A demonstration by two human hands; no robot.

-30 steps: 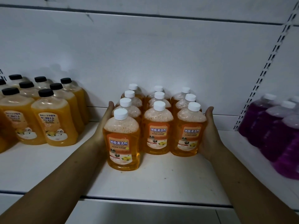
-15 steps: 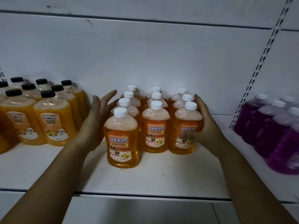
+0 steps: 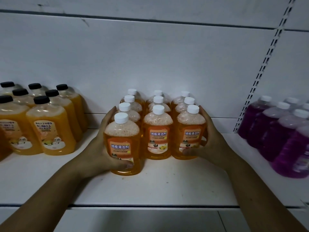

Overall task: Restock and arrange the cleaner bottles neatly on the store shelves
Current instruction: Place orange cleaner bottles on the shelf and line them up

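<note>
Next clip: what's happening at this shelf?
A person is straightening a block of white-capped orange bottles on the shelf. The left hand wraps the front-left bottle, which stands forward of the other two front bottles; the right hand grips the front-right bottle. Black-capped bottles stand to the left and purple bottles to the right, both untouched.

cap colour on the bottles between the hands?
White caps, clearest in the head view.
</note>
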